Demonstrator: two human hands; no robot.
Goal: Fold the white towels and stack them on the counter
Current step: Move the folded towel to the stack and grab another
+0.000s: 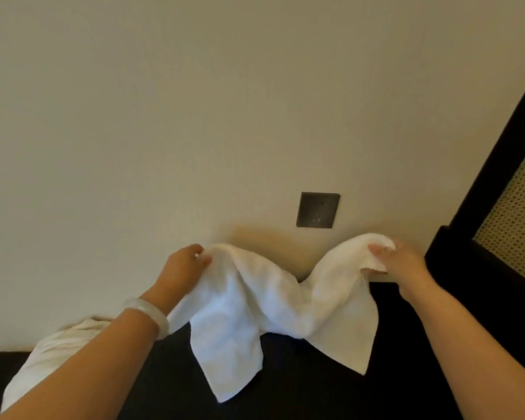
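Just below the wall socket (318,210), left hand (186,262) and right hand (402,262) pinch the upper corners of a sagging white towel (255,304) above the dark counter (315,392), apparently spreading it; drawing it taut for folding likely comes next.

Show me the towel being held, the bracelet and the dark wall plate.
towel (255,298): head view, its sagging middle.
bracelet (152,314): head view, the band's top on the wrist.
wall plate (318,210): head view, its centre.

Both forearms reach forward and up, spread apart; the left hand (190,263) and the right hand (405,263) each pinch a top corner of the towel (240,313), fingers curled
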